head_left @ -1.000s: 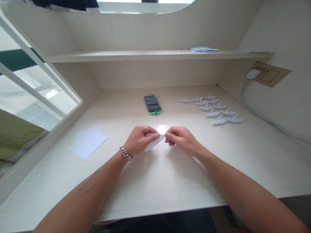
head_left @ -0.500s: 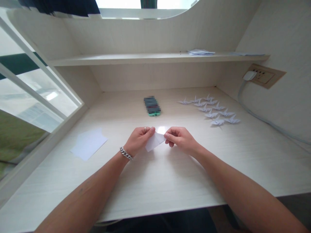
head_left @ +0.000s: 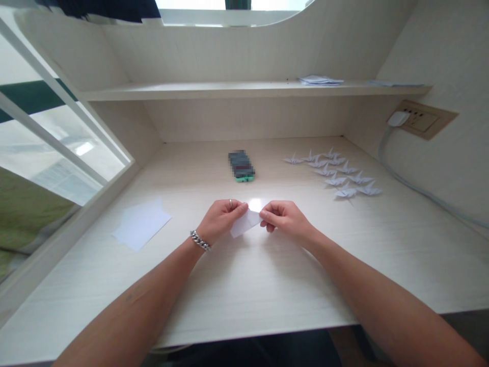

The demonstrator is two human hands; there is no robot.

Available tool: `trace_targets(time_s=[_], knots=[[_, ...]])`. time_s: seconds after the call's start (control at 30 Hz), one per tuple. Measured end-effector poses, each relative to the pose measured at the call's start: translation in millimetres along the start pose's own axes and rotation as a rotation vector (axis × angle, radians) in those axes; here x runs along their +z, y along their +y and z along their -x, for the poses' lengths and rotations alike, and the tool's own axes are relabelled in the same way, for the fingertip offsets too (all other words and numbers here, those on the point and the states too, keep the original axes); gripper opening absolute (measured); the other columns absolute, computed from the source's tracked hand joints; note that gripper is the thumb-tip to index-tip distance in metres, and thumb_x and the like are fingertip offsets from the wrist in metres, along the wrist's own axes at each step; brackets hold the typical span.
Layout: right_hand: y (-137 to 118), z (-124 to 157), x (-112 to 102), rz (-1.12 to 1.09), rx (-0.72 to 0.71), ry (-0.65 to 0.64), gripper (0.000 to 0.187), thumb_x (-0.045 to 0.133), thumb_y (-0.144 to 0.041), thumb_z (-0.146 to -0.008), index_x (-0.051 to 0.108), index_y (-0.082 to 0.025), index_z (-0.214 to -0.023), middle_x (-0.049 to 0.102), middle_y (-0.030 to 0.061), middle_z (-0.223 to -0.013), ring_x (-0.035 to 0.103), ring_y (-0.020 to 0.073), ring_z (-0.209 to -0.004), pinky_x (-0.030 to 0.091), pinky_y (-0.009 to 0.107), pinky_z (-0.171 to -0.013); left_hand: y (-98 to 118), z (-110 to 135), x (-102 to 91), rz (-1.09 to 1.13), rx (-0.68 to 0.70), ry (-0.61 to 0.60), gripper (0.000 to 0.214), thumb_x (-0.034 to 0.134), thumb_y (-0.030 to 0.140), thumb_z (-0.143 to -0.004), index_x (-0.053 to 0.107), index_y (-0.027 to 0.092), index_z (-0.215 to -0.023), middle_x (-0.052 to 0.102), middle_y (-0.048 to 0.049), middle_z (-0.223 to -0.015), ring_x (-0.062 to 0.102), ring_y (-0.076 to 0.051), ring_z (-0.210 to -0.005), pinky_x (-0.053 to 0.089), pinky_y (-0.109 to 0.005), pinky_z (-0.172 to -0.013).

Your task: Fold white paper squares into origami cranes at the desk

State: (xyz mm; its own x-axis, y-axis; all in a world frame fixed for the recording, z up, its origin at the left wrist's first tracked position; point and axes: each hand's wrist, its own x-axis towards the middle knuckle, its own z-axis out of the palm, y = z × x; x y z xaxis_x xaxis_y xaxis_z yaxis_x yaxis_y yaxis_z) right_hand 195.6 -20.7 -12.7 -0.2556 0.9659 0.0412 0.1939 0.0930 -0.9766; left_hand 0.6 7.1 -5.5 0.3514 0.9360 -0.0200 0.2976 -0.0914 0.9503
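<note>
A small folded piece of white paper (head_left: 244, 224) is held just above the pale wooden desk (head_left: 248, 285), near its middle. My left hand (head_left: 221, 220), with a ring and a chain bracelet, pinches the paper's left side. My right hand (head_left: 284, 219) pinches its right end with closed fingers. Part of the paper is hidden behind my left fingers.
A stack of white paper sheets (head_left: 142, 224) lies to the left. A phone (head_left: 241, 165) lies further back at the centre. Several folded paper cranes (head_left: 336, 171) sit at the back right. A shelf (head_left: 244, 89) holds more papers (head_left: 320, 80). A plug and cable (head_left: 397, 120) are on the right wall.
The paper has turned between my fingers and shows a wider face than a second ago. Both hands stay in the same place.
</note>
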Motion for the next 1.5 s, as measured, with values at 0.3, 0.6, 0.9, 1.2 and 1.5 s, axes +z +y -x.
trace_targets(time_s=[0.3,0.6,0.9,1.2,1.5], knots=[[-1,0,-3,-0.035,0.003,0.024,0.026,0.062,-0.038,-0.080,0.060,-0.015,-0.068,0.065,0.0035,-0.063,0.056,0.0110,-0.051,0.044,0.024,-0.051,2,0,-11.1,0.137,-0.026,-0.038,0.031,0.070,0.040,-0.071,0.070,0.011,-0.082,0.066,-0.0029,-0.070,0.055,-0.013,-0.061,0.041,-0.024,-0.057],[3,-2,-5,-0.031,0.025,-0.014,0.023,0.061,-0.034,-0.080,0.061,-0.014,-0.070,0.065,0.0029,-0.063,0.055,0.0103,-0.052,0.043,0.023,-0.052,3,4,-14.2,-0.202,0.114,-0.038,0.027,0.060,0.039,-0.080,0.071,0.014,-0.081,0.067,-0.0029,-0.070,0.055,-0.015,-0.062,0.040,-0.024,-0.055],[2,-1,-2,-0.013,0.013,-0.009,0.022,0.061,-0.032,-0.081,0.061,-0.014,-0.068,0.063,0.0016,-0.060,0.055,0.0102,-0.051,0.042,0.023,-0.051,3,1,-8.7,-0.081,0.070,-0.066,0.030,0.060,0.042,-0.080,0.068,0.013,-0.081,0.064,-0.0024,-0.070,0.054,-0.013,-0.060,0.040,-0.023,-0.053],[6,-2,-5,-0.006,0.003,-0.021,0.023,0.061,-0.034,-0.081,0.065,-0.013,-0.072,0.067,0.0047,-0.066,0.057,0.0118,-0.056,0.045,0.024,-0.055,1,1,-8.6,-0.117,0.084,-0.018,0.025,0.065,0.038,-0.077,0.069,0.014,-0.075,0.061,-0.0001,-0.061,0.051,-0.011,-0.053,0.039,-0.022,-0.049],[8,-6,-11,-0.057,0.021,0.083,0.024,0.062,-0.038,-0.081,0.063,-0.014,-0.076,0.068,0.0055,-0.073,0.058,0.0119,-0.058,0.046,0.025,-0.056,5,1,-9.9,-0.024,0.015,0.040,0.023,0.067,0.036,-0.073,0.067,0.013,-0.072,0.060,0.0012,-0.057,0.049,-0.010,-0.048,0.036,-0.021,-0.045]])
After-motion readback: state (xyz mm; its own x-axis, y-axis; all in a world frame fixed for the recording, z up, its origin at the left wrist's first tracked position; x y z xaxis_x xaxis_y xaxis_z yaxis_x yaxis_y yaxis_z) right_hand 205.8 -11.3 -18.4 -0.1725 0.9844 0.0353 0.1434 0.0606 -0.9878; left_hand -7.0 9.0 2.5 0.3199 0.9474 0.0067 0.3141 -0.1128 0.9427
